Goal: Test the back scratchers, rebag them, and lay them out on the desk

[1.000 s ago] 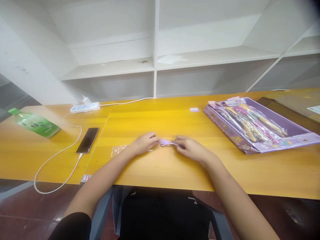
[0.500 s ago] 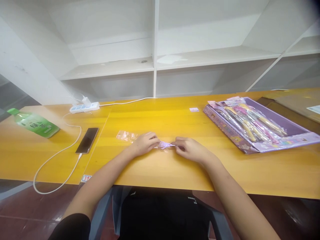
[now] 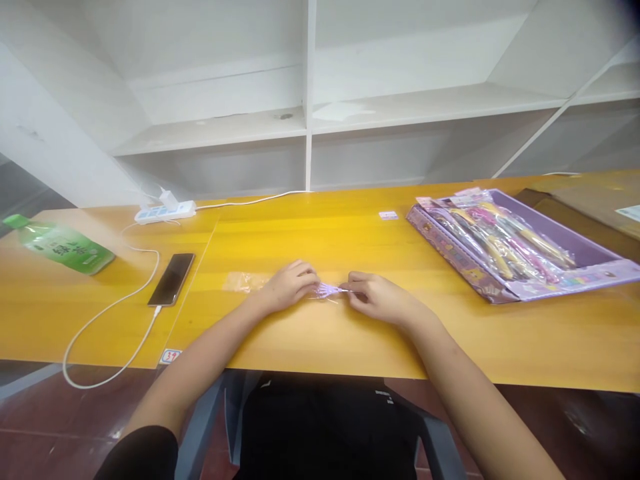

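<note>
A small purple fan-shaped piece [image 3: 327,290] with pale strips lies low over the table between my hands. Its narrow end is pinched between the fingertips of my right hand [image 3: 376,295]. My left hand [image 3: 291,285] is closed at the wide end, its curled fingers covering that edge. Clear plastic glints around the piece, but I cannot tell how it is joined to it. Left of my left hand, a crumpled transparent plastic wrapper [image 3: 242,282] rests flat on the wood.
On the right, a purple display box [image 3: 530,228] holds several wrapped pens [image 3: 505,243], beside a cardboard box [image 3: 590,200]. A small label [image 3: 388,215] lies at the back. Leftward are a charging phone [image 3: 173,279], a power strip [image 3: 167,211] and a green bottle [image 3: 65,247] on its side.
Both hands keep hold of the purple piece, almost in place. The wide end seems a little more covered by my left hand. The whole view has shifted slightly.
</note>
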A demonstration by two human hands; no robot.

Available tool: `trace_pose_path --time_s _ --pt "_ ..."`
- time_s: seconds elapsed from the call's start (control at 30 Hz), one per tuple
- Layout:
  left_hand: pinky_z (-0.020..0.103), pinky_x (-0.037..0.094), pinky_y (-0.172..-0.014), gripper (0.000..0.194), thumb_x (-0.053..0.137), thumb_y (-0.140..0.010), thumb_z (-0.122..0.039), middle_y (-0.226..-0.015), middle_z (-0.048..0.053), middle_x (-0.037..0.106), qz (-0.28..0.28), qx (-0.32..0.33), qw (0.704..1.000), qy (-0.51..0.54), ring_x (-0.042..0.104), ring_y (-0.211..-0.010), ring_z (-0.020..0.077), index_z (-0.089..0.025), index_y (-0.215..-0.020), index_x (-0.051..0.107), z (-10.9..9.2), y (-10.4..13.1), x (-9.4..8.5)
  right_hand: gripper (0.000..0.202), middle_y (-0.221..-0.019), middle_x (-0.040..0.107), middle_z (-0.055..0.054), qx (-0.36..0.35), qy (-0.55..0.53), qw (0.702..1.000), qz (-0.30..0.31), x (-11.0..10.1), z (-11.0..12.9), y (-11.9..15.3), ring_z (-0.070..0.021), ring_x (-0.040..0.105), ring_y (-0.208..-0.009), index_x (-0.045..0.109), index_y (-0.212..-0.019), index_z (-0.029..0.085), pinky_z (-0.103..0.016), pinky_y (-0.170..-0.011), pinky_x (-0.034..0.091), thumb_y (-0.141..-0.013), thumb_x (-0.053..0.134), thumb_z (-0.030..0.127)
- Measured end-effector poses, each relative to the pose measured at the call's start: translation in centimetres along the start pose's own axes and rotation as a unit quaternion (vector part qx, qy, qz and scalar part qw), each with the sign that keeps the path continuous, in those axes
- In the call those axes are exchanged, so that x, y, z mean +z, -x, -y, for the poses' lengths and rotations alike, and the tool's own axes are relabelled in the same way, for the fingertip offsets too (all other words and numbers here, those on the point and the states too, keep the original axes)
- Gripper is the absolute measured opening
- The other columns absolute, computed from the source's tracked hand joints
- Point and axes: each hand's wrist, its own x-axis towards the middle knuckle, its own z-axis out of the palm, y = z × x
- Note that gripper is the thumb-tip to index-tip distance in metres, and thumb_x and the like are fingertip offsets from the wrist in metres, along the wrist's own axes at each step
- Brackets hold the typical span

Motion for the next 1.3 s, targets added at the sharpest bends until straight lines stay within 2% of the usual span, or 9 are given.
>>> trace_pose_path --time_s 0.27,0.33,0.43,0.5,0.63,0.73,0.87,0.97,1.3 --pt "0.036 0.052 -0.096 0.026 0.047 -0.111 -0.031 -0.115 0.01 0.068 -0.004 -0.033 0.999 0.039 0.064 -0.106 0.0219 -0.021 -0.11 0.07 -1.0 -0.1 0.2 0.03 -0.093 0.06 -0.005 0.004 -0.011 1.0 0.0 0.0 0.6 -0.1 -0.0168 0.057 -0.074 0.077 -0.113 0.022 -0.03 -0.074 0.044 -0.101 0.05 0.02" --pt "0.037 0.052 -0.1 0.026 0.048 -0.111 -0.034 -0.124 0.011 0.067 0.014 -0.051 0.997 0.058 0.064 -0.113 0.0225 -0.021 -0.121 0.068 -1.1 0.1 -0.2 0.031 -0.096 0.06 -0.006 0.005 -0.013 1.0 -0.002 0.0 0.6 -0.2 -0.0174 0.059 -0.077 0.076 -0.116 0.022 -0.03 -0.076 0.045 -0.102 0.049 0.021" --pt "0.043 0.052 -0.107 0.053 0.067 -0.102 -0.048 -0.138 0.014 0.064 0.048 -0.094 0.994 0.039 0.062 -0.125 0.0282 -0.021 -0.145 0.054 -0.9 0.6 -1.2 0.032 -0.099 0.059 -0.006 0.011 -0.019 1.0 -0.009 0.0 0.6 -0.1 -0.0178 0.059 -0.079 0.075 -0.119 0.025 -0.032 -0.079 0.049 -0.103 0.048 0.022" --pt "0.048 0.052 -0.107 0.07 0.079 -0.092 -0.051 -0.138 0.014 0.065 0.069 -0.11 0.992 0.004 0.061 -0.127 0.0322 -0.02 -0.149 0.051 -0.6 1.0 -1.8 0.03 -0.1 0.06 -0.006 0.01 -0.026 0.999 -0.016 0.0 0.5 -0.1 -0.0182 0.06 -0.079 0.076 -0.118 0.026 -0.033 -0.081 0.05 -0.103 0.049 0.023" --pt "0.047 0.054 -0.104 0.053 0.077 -0.095 -0.039 -0.13 0.013 0.069 0.088 -0.107 0.99 -0.023 0.063 -0.121 0.0312 -0.019 -0.139 0.058 0.1 1.4 -2.3 0.03 -0.102 0.062 -0.007 -0.003 -0.046 0.999 -0.022 0.0 0.3 -0.1 -0.0205 0.063 -0.085 0.074 -0.121 0.027 -0.036 -0.084 0.052 -0.105 0.049 0.024" --pt "0.047 0.054 -0.104 0.051 0.077 -0.094 -0.035 -0.13 0.013 0.068 0.082 -0.086 0.992 -0.04 0.063 -0.122 0.0316 -0.019 -0.138 0.058 0.2 1.5 -2.1 0.029 -0.11 0.065 -0.008 -0.001 -0.083 0.996 -0.036 0.1 0.1 -0.1 -0.0229 0.064 -0.098 0.068 -0.127 0.025 -0.038 -0.09 0.052 -0.107 0.047 0.026" --pt "0.047 0.054 -0.104 0.05 0.074 -0.096 -0.033 -0.131 0.014 0.068 0.058 -0.061 0.992 -0.089 0.064 -0.121 0.032 -0.019 -0.14 0.056 0.3 1.5 -1.7 0.012 -0.102 0.068 -0.006 0.031 -0.111 0.992 -0.058 0.2 -0.4 -0.3 -0.0215 0.064 -0.09 0.061 -0.108 0.023 -0.036 -0.084 0.051 -0.106 0.052 0.029" --pt "0.047 0.056 -0.101 0.044 0.071 -0.097 -0.029 -0.128 0.015 0.069 0.04 -0.053 0.991 -0.116 0.065 -0.118 0.0316 -0.017 -0.137 0.057 0.4 1.6 -1.4 0.012 -0.099 0.069 -0.006 0.033 -0.112 0.991 -0.067 0.4 -0.8 -0.4 -0.0205 0.064 -0.087 0.06 -0.103 0.023 -0.034 -0.081 0.051 -0.106 0.052 0.031" --pt "0.043 0.056 -0.101 0.035 0.067 -0.098 -0.029 -0.123 0.013 0.072 0.031 -0.058 0.996 -0.056 0.068 -0.113 0.0287 -0.017 -0.131 0.063 0.2 1.5 -0.7 0.016 -0.102 0.07 -0.008 0.001 -0.078 0.991 -0.105 0.7 -0.9 -0.6 -0.0221 0.066 -0.09 0.064 -0.102 0.024 -0.038 -0.083 0.054 -0.107 0.053 0.034"
